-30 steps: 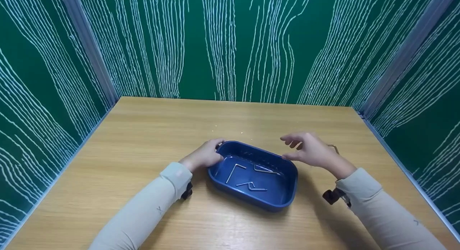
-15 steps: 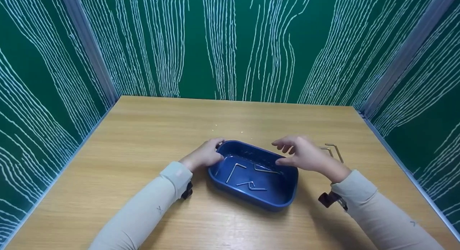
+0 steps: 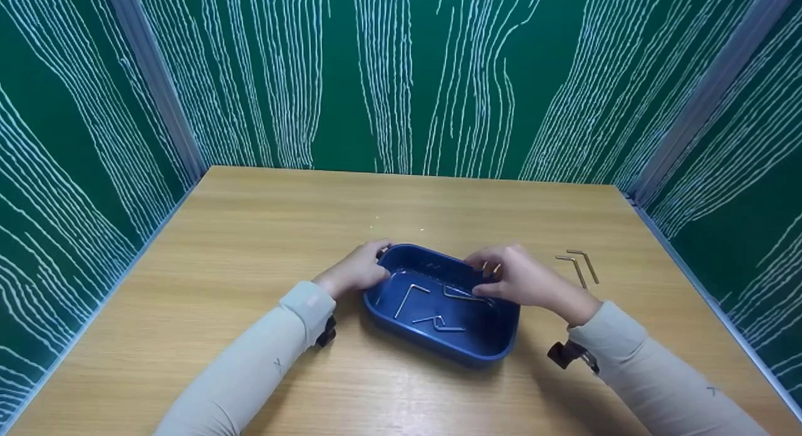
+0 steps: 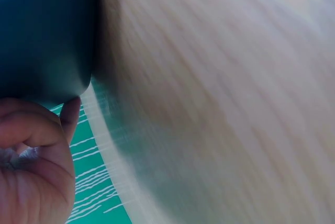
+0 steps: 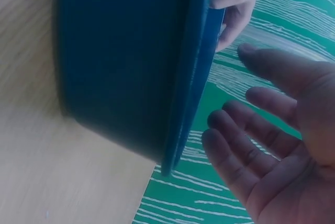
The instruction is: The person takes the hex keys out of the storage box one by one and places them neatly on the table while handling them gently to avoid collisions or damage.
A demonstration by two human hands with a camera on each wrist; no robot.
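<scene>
A blue plastic tub (image 3: 432, 347) stands angled on the wooden table. My left hand (image 3: 356, 272) grips its left end, thumb over the rim and fingers outside; in the left wrist view, fingers (image 4: 31, 127) lie against the tub wall (image 4: 47, 41). Several L-shaped hex keys lie on the tub floor: one at left (image 3: 403, 302), one along the back wall (image 3: 462, 297), and others crossing near the front (image 3: 451, 329). Over the tub's back right rim reaches my right hand (image 3: 517, 278), fingers loosely bent and apart. Nothing sits between them in the right wrist view.
Two more hex keys, a nearer one (image 3: 579, 273) and a farther one (image 3: 591, 268), lie side by side on the table (image 3: 282, 217), right of the tub. Tiny pale specks dot the wood behind it. Green walls with white lines enclose the table.
My right hand has moved left and down over the tub, its fingers drawing closer together. Both hex keys on the table have come into view behind it. The left hand and tub stay put.
</scene>
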